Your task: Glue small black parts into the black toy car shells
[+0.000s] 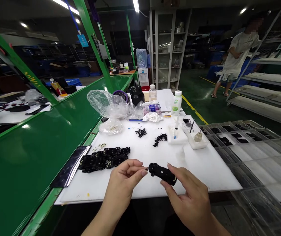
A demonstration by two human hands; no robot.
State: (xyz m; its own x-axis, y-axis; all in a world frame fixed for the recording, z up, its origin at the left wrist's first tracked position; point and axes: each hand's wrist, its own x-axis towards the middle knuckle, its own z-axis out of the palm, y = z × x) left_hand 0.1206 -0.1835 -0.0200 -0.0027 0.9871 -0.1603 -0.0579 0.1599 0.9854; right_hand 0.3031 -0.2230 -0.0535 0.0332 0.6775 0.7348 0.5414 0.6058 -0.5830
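Observation:
My right hand (188, 193) grips a black car-shaped plastic part (162, 172) between thumb and fingers, tilted above the table's front edge. A few pale specks show on that part. My left hand (127, 178) is closed in a pinch on a small black piece (146, 169), just left of the part's end and apart from it. Beyond my left hand lies a pile of similar black car-shaped parts (96, 160). Two heaps of tiny black pieces, a left heap (140, 132) and a right heap (160, 139), lie on the white table (140, 154).
A syringe (176, 127) stands in a white block, beside a tray with a small jar (198, 137). A white bottle (176, 103), a black flask (137, 95) and plastic bags (110, 126) stand behind. Divided trays (248, 147) lie right. A person (238, 55) walks by shelves.

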